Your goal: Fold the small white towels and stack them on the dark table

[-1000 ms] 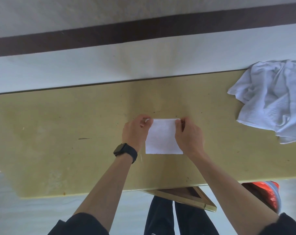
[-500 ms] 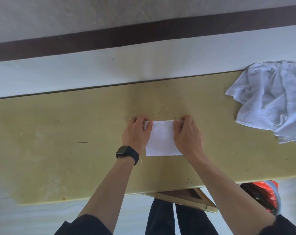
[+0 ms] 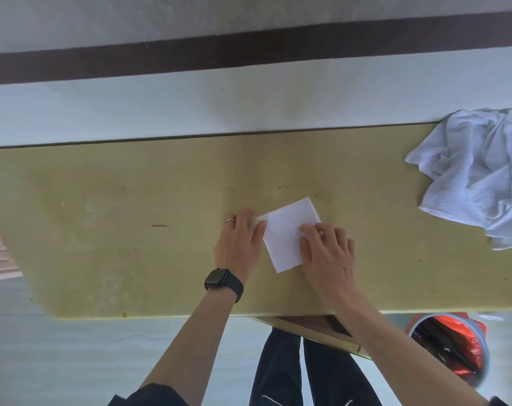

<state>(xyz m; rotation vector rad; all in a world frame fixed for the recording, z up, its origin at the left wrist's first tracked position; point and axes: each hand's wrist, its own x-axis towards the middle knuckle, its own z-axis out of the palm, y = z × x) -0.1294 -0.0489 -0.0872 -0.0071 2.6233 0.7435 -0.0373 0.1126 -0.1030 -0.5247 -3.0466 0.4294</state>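
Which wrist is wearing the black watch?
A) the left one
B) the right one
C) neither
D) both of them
A: the black smartwatch with its dark band is strapped on the wrist just behind the left hand, and the other wrist is bare.

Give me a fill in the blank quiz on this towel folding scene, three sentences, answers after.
The crumpled towel pile lies at the table's far ____ corner.
The left hand and right hand both touch the folded towel, which lies on the ____.
The black watch is worn on the ____ wrist.
Missing words: right; table; left.
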